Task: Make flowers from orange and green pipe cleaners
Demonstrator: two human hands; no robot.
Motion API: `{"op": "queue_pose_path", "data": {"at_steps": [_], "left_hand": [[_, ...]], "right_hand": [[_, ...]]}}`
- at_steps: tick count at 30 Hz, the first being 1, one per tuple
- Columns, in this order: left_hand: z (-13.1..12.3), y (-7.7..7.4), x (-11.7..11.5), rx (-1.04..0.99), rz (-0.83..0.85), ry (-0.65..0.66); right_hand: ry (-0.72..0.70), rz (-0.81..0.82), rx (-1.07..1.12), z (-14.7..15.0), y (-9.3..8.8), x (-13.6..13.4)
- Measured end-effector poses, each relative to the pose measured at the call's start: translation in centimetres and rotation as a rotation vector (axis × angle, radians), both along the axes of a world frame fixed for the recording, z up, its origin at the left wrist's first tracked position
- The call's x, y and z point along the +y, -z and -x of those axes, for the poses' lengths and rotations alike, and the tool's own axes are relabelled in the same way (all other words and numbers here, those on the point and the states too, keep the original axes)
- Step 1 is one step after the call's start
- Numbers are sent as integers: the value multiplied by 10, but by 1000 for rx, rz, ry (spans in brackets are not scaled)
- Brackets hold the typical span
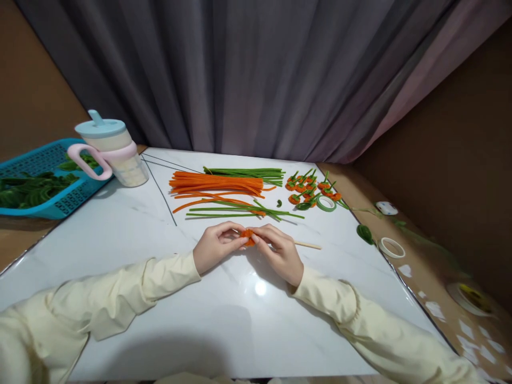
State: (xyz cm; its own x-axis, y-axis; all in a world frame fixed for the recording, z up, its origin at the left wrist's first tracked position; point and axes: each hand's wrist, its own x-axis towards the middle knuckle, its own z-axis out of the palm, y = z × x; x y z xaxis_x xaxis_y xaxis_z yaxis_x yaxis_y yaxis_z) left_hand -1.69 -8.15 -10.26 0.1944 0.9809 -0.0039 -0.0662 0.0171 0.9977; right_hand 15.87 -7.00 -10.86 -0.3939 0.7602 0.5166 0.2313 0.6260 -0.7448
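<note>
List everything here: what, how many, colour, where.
Curtain: one, grey, back
Marbled table: one, white, centre
Slotted basket: one, blue, left
Leafy pieces: many, green, in basket
Tumbler: one, blue, white and pink, beside basket
Chenille stems: many, orange and green, far centre
Stemmed pieces: roughly ten, orange and green, right of stems
Curled piece: one, green, near stems
Rolls: three, one green, two whitish, right
Leaf: one, green, right
Small unclear item: one, white, right
Paper scraps: several, white, lower right
Wooden stick: one, tan, centre
Held fuzzy piece: one, orange, centre
Left hand: one, cream-sleeved, centre
Right hand: one, cream-sleeved, centre
</note>
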Motion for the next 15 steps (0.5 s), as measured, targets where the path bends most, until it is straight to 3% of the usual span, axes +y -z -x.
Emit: {"op": "queue_pose_path", "data": {"at_steps": [9,15], "left_hand": [[4,3,-3,17,-168,31],[3,6,2,31,-52,-8]], "right_hand": [[-70,13,38,-2,-1,3],[-9,5,-33,-2,3,5]]}}
